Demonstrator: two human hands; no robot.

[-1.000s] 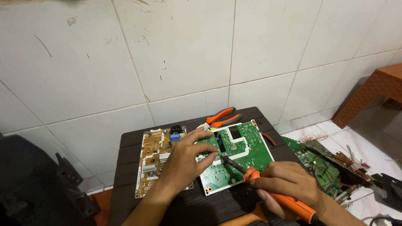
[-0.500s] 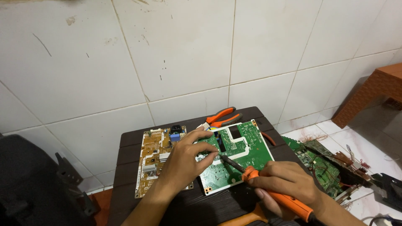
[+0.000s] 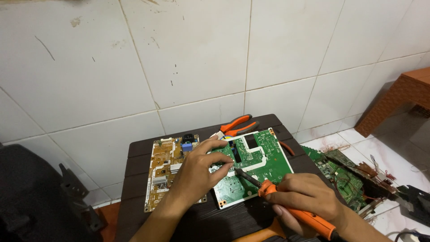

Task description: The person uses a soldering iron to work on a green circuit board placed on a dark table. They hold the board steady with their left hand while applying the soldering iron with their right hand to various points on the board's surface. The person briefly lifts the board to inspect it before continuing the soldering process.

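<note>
A green circuit board [image 3: 264, 163] lies on a small dark wooden table [image 3: 139, 154]. My left hand [image 3: 199, 172] rests on the board's left part, with thumb and forefinger pinched together near its middle. My right hand [image 3: 309, 199] grips an orange-handled soldering iron [image 3: 293, 210], and the dark tip touches the board just right of my left fingertips. A tan circuit board [image 3: 163, 168] lies beside the green one on the left, partly under my left hand.
Orange-handled pliers [image 3: 237, 125] lie at the table's back edge. More green circuit boards and wires [image 3: 349, 177] are piled on the floor at the right. A black object [image 3: 31, 197] stands at the left, a brown stool [image 3: 403, 98] at the far right. A white tiled wall is behind.
My left fingers have curled in and pinched closer to the soldering iron's tip. My right hand and the iron have hardly moved.
</note>
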